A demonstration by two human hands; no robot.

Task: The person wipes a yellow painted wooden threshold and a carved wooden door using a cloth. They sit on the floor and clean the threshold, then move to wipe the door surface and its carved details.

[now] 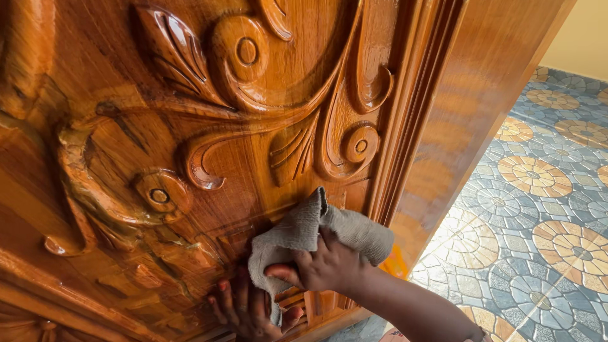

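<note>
Soft grey crumpled cloth (304,231), pressed against glossy carved brown wooden door (190,126) at about six o'clock; judged light, limp, best bunched in a fist. Clenched round it, right hand (326,266). Left hand: unseen, only a reflection in the varnish; patterned tiled floor (538,202) at three o'clock.

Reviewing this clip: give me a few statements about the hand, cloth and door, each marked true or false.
1. A hand presses a grey cloth against the carved wooden door. True.
2. The cloth is bright red. False: it is grey.
3. The door surface is plain and flat. False: it bears raised leaf and scroll carvings.
4. The floor has patterned tiles with round motifs. True.
5. The glossy wood reflects the fingers below the hand. True.
</note>
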